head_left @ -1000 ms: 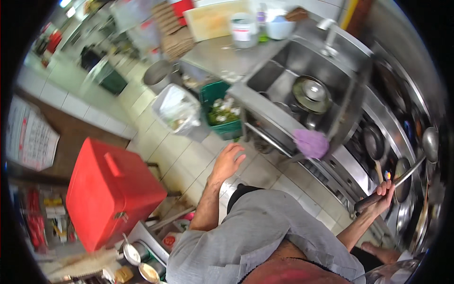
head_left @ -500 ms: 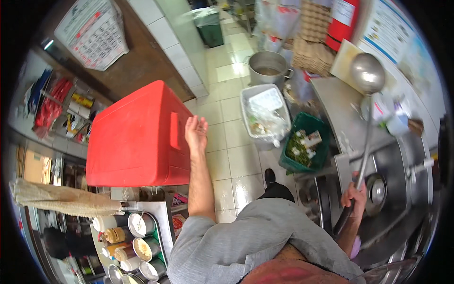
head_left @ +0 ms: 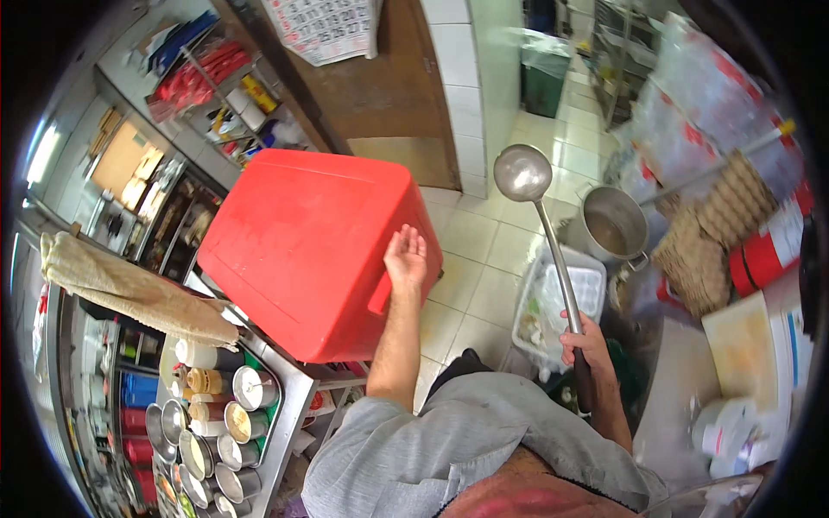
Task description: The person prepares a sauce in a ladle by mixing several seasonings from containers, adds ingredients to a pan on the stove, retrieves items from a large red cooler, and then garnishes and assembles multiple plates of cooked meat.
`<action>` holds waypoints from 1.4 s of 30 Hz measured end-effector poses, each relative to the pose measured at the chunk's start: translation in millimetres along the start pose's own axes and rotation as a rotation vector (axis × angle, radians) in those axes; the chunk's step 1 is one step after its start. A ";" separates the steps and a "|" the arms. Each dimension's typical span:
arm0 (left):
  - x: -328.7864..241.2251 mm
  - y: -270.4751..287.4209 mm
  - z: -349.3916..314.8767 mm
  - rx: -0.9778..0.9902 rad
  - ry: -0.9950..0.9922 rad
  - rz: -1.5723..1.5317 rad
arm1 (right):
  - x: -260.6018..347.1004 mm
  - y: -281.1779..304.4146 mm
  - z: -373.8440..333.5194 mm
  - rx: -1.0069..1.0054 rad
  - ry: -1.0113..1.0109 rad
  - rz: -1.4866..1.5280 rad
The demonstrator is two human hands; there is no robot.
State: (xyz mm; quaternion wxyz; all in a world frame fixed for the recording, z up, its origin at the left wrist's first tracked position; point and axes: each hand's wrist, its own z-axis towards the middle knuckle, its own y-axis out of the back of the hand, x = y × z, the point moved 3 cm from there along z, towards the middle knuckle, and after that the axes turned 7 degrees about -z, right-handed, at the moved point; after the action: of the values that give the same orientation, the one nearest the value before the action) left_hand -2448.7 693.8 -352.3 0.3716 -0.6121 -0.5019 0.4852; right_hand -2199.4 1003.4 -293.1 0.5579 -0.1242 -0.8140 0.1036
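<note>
My right hand [head_left: 587, 344] is wrapped round the dark grip of a long metal ladle [head_left: 523, 173]. The ladle points away from me, its round bowl up over the floor tiles, with nothing visible in it. Palm up and fingers loosely apart, my left hand [head_left: 406, 259] is empty. It is in front of the right side of a large red cooler box [head_left: 302, 242], near its handle recess; whether it touches the box I cannot tell.
At left, a steel counter holds several metal pots [head_left: 253, 388] and squeeze bottles; a cloth [head_left: 138, 289] hangs above. Right of me are a white bin [head_left: 522, 324], a big pot [head_left: 609, 224], egg trays [head_left: 734, 198] and a red extinguisher [head_left: 773, 250]. A brown door [head_left: 389, 95] stands ahead.
I have turned left, away from the sink and counter on the right. The ladle has swung left with my right hand, from above the sink to over the floor. My left hand stays open.
</note>
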 end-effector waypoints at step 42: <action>40.8 -58.8 37.3 -0.664 -0.665 -0.191 | 132.2 -55.0 581.8 0.707 -0.290 -0.603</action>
State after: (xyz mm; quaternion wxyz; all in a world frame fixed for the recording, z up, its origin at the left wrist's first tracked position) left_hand -2498.7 745.3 -315.3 0.0182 -0.4607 -0.7753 0.4316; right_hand -2793.3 975.7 -366.7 0.4518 0.3302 -0.7980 0.2238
